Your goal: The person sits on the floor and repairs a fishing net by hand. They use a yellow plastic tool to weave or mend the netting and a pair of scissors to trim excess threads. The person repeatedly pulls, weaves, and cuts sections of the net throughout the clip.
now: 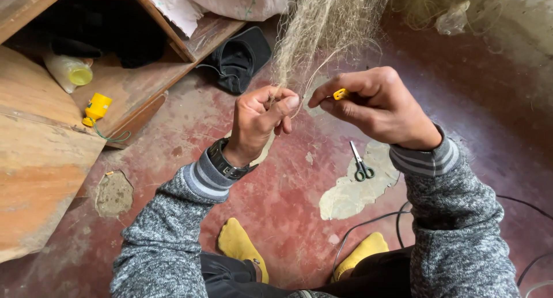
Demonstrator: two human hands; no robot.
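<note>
My left hand [259, 120] pinches a bunch of pale, fine fishing net [314, 30] that hangs down from above. My right hand [377, 105] holds a small yellow netting tool [340, 93] between thumb and fingers, close to the net strands at the left hand. A thin loop of line curves between the two hands. Both arms wear grey knit sleeves, and a watch sits on the left wrist.
Green-handled scissors [361, 162] lie on the worn red floor [276, 206]. A wooden shelf [132, 85] at left holds a yellow spool [97, 107] and a plastic bottle [69, 70]. A dark cap [239, 56] lies beside it. Black cables [397, 217] run at right near my yellow-socked feet [239, 246].
</note>
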